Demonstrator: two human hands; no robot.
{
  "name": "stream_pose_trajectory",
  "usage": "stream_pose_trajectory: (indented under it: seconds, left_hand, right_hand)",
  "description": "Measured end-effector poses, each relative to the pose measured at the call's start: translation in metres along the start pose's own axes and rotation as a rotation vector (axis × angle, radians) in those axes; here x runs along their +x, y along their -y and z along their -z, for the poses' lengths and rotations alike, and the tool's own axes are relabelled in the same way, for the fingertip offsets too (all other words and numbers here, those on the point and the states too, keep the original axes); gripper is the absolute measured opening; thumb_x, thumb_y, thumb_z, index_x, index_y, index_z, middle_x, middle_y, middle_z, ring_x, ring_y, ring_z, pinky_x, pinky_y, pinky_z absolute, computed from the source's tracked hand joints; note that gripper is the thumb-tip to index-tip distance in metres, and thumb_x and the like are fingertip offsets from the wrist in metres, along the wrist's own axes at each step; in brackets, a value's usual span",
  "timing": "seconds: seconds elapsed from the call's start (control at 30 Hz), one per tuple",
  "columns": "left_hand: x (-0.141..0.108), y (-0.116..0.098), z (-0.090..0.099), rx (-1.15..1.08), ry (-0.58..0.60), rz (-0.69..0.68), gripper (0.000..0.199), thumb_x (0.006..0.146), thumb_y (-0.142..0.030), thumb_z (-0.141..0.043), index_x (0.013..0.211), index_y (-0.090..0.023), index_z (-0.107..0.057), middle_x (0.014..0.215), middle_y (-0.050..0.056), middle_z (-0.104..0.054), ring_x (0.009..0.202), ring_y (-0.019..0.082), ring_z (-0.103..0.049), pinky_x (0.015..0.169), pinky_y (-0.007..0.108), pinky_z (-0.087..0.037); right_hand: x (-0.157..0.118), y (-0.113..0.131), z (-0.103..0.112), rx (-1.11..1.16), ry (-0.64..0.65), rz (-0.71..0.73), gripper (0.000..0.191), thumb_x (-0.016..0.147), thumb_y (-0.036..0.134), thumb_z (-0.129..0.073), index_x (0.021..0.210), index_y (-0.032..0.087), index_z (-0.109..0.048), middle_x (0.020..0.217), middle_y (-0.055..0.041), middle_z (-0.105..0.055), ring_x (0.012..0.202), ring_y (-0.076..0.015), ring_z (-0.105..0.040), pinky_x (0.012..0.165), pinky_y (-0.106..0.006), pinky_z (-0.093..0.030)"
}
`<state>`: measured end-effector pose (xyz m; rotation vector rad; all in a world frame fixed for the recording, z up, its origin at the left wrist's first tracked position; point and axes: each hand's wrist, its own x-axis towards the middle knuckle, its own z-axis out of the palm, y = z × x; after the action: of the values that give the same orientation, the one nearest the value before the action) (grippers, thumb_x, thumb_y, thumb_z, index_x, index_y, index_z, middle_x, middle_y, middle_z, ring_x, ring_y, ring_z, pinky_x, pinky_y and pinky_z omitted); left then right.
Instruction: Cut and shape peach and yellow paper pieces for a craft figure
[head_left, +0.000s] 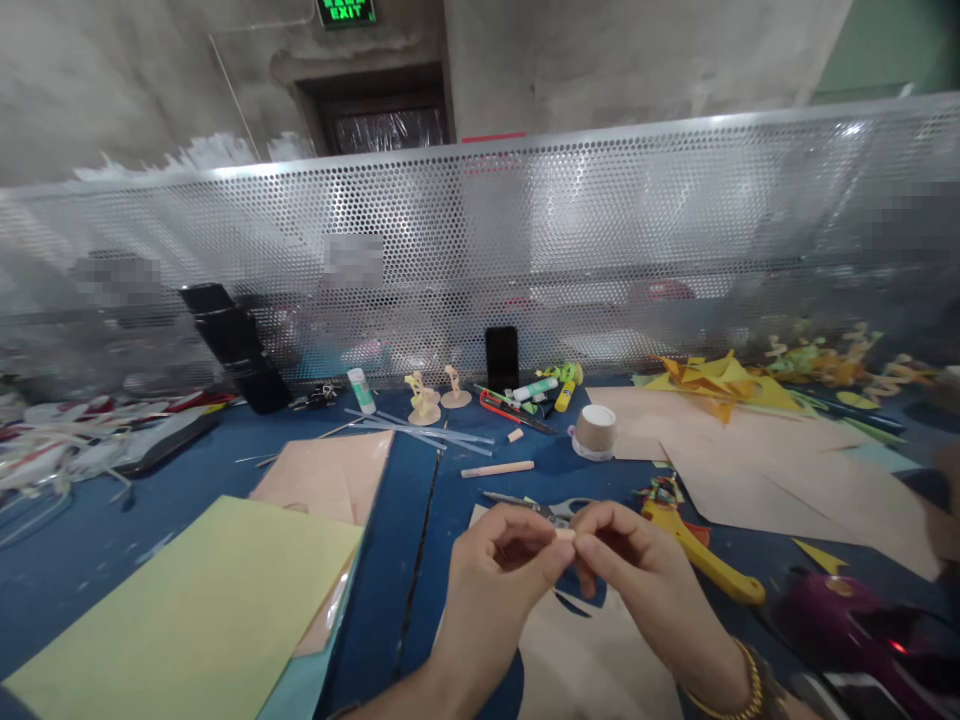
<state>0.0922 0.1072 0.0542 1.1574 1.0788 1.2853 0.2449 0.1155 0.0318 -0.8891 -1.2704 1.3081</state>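
Close together over the near middle of the table, my left hand (510,565) and my right hand (637,570) pinch a small peach-coloured roll, apparently paper (564,535), between thumbs and fingertips. Just behind the fingers lies a pair of scissors (517,499), partly hidden by them. A cut peach sheet (592,650) rests beneath my hands. Farther back is a longer peach paper roll (497,469), and past it a short peach piece (515,436). To the right of my right hand lies a yellow-handled hole punch or plier tool (697,550).
Yellow (187,610) and peach sheets lie left. A white-lidded cup (595,432), glue stick (361,391), clear sticks (420,428), small paper figures (424,398) and a phone (502,357) stand farther back, before a perforated metal screen (600,250). A purple device (862,630) sits right.
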Motion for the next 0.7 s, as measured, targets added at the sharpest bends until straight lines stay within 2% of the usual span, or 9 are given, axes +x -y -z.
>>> stream_pose_trajectory:
  seconds: [0.13, 0.23, 0.3, 0.37, 0.47, 0.53, 0.6, 0.7]
  left_hand:
    - [0.002, 0.001, 0.0, -0.047, 0.04, 0.029, 0.012, 0.068, -0.024, -0.078, 0.076, -0.017, -0.073, 0.068, 0.002, -0.073, 0.063, 0.013, -0.067, 0.061, 0.02, -0.051]
    - [0.002, 0.0, -0.003, -0.141, 0.017, 0.111, 0.015, 0.067, -0.025, -0.08, 0.076, -0.015, -0.074, 0.066, 0.003, -0.073, 0.063, 0.014, -0.068, 0.06, 0.021, -0.052]
    - [0.002, -0.001, -0.004, -0.192, -0.021, 0.175, 0.018, 0.065, -0.026, -0.082, 0.076, -0.014, -0.073, 0.066, 0.004, -0.073, 0.062, 0.014, -0.068, 0.06, 0.021, -0.053]
    - [0.002, -0.002, -0.006, -0.222, -0.044, 0.21, 0.02, 0.062, -0.025, -0.084, 0.074, -0.013, -0.073, 0.066, 0.005, -0.074, 0.063, 0.014, -0.069, 0.059, 0.02, -0.053]
    - [0.004, -0.005, -0.005, -0.251, -0.086, 0.208, 0.024, 0.058, -0.025, -0.087, 0.073, -0.012, -0.074, 0.065, 0.004, -0.073, 0.061, 0.012, -0.068, 0.058, 0.017, -0.054]
    - [0.007, -0.008, -0.004, -0.27, -0.114, 0.194, 0.026, 0.057, -0.026, -0.088, 0.074, -0.012, -0.074, 0.066, 0.003, -0.073, 0.061, 0.011, -0.069, 0.059, 0.016, -0.054]
    - [0.01, -0.012, -0.003, -0.294, -0.119, 0.188, 0.029, 0.056, -0.026, -0.089, 0.076, -0.012, -0.074, 0.068, 0.003, -0.074, 0.062, 0.011, -0.069, 0.06, 0.015, -0.055]
    - [0.011, -0.017, -0.003, -0.317, -0.106, 0.179, 0.029, 0.055, -0.026, -0.089, 0.075, -0.012, -0.074, 0.069, 0.002, -0.074, 0.062, 0.01, -0.069, 0.061, 0.014, -0.055]
  right_hand:
    - [-0.001, 0.004, 0.0, -0.013, 0.042, -0.017, 0.028, 0.082, 0.044, -0.066, 0.075, 0.018, -0.06, 0.057, 0.0028, -0.059, 0.049, -0.0096, -0.055, 0.052, -0.023, -0.046]
    - [0.003, 0.018, 0.017, -0.192, 0.057, 0.028, 0.029, 0.088, 0.048, -0.056, 0.084, 0.019, -0.061, 0.064, 0.0004, -0.062, 0.055, -0.013, -0.059, 0.054, -0.025, -0.049]
    - [0.007, 0.029, 0.043, -0.519, -0.024, 0.109, 0.027, 0.091, 0.046, -0.052, 0.098, 0.021, -0.061, 0.08, -0.0038, -0.067, 0.07, -0.0171, -0.065, 0.065, -0.03, -0.053]
    - [0.007, 0.034, 0.077, -0.895, -0.083, 0.176, 0.025, 0.092, 0.042, -0.05, 0.102, 0.022, -0.062, 0.099, -0.0087, -0.068, 0.087, -0.0219, -0.066, 0.075, -0.034, -0.054]
    - [-0.001, 0.03, 0.124, -1.315, -0.053, 0.18, 0.026, 0.092, 0.031, -0.047, 0.105, 0.016, -0.064, 0.101, -0.0138, -0.068, 0.089, -0.0263, -0.068, 0.079, -0.041, -0.055]
    - [-0.008, 0.027, 0.14, -1.407, -0.038, 0.16, 0.023, 0.088, 0.021, -0.049, 0.1, 0.012, -0.067, 0.098, -0.0173, -0.069, 0.088, -0.0299, -0.068, 0.08, -0.045, -0.054]
    - [-0.01, 0.027, 0.136, -1.414, -0.022, 0.163, 0.021, 0.087, 0.013, -0.048, 0.093, 0.011, -0.068, 0.096, -0.0183, -0.069, 0.088, -0.0303, -0.067, 0.081, -0.046, -0.053]
    - [0.001, 0.029, 0.103, -1.377, 0.036, 0.212, 0.02, 0.088, 0.009, -0.05, 0.082, 0.015, -0.068, 0.098, -0.0141, -0.069, 0.097, -0.0259, -0.064, 0.089, -0.04, -0.049]
